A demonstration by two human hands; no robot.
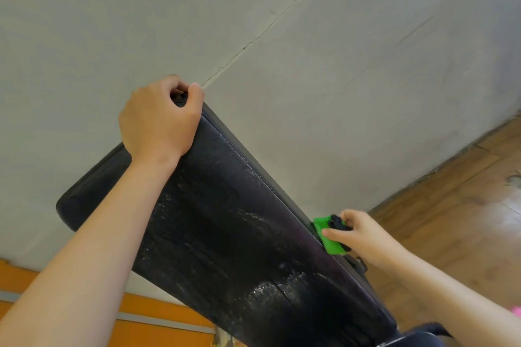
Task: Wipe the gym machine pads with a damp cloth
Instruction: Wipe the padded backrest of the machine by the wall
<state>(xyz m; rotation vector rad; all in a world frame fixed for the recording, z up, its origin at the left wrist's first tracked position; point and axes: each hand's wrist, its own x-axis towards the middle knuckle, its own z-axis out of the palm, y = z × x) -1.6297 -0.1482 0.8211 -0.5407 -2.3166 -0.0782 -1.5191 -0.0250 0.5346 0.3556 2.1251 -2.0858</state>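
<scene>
The right hand (363,236) closes its grip on a green cloth (328,236) that is bunched with a darker fold, and presses it against the right edge of the pad (225,220), near the lower half. The left hand (159,118) is curled tight over the top end of the pad — its fingers (194,90) wrap around the upper edge, and a small dark part shows inside the fist.

The pad is long, black and tilted, with a line of pale stitching (248,166) along its right side. Its surface shines with wet streaks, most of all in the lower part. The left forearm (112,234) lies across the pad's left side and hides some of it.

Behind stands a pale wall (310,65) with thin cracks — to the right is a wooden floor (451,205), and at the lower left an orange band (141,315).
</scene>
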